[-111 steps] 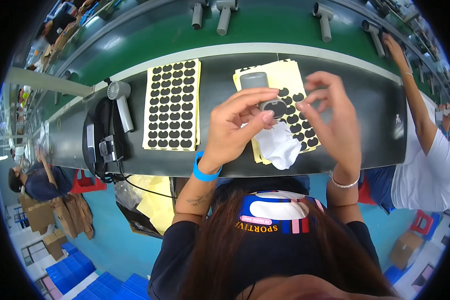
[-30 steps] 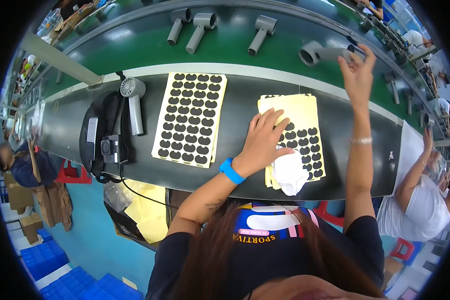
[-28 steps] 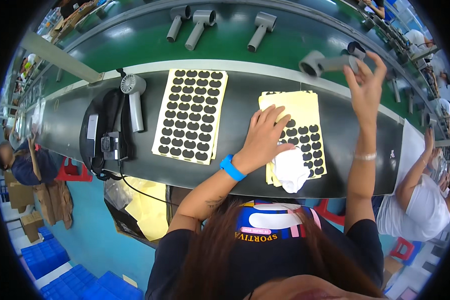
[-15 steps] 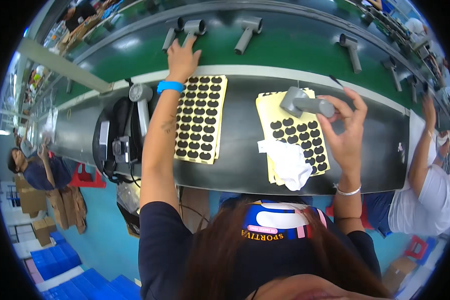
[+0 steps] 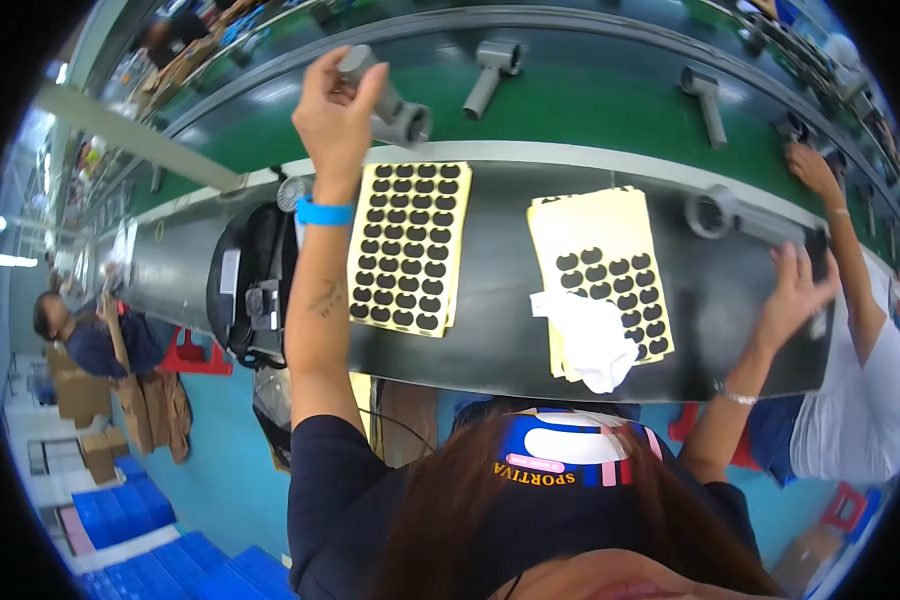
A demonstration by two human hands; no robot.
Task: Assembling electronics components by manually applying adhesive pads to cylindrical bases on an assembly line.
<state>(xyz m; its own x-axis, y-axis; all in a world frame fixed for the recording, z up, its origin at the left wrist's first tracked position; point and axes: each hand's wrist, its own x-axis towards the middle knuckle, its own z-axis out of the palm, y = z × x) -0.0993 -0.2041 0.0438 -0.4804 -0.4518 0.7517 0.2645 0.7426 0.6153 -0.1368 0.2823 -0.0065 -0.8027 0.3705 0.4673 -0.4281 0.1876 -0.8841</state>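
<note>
Over the near side of the green belt, my left hand [image 5: 332,130] grips a grey hair dryer housing [image 5: 395,118], its round open barrel pointing down to the right. A blue band circles that wrist. At the right end of the dark table lies another hair dryer housing [image 5: 755,220], its handle toward my right hand [image 5: 798,292]. That hand has its fingers spread by the handle's end and holds nothing. Between my arms lie a sheet of black oval stickers [image 5: 406,250] on yellow backing and a partly used sticker stack [image 5: 610,225], with a crumpled white cloth [image 5: 592,340] on the latter.
More grey housings rest on the green belt [image 5: 590,110], one being a housing [image 5: 490,80] straight ahead. A black bag [image 5: 245,285] sits at the table's left. On the right, a co-worker's hand [image 5: 815,172] reaches to the belt. A metal post [image 5: 135,135] slants across the left.
My left hand has picked a hair dryer housing up off the belt. My right hand has moved right and released the other housing, which now lies at the table's right.
</note>
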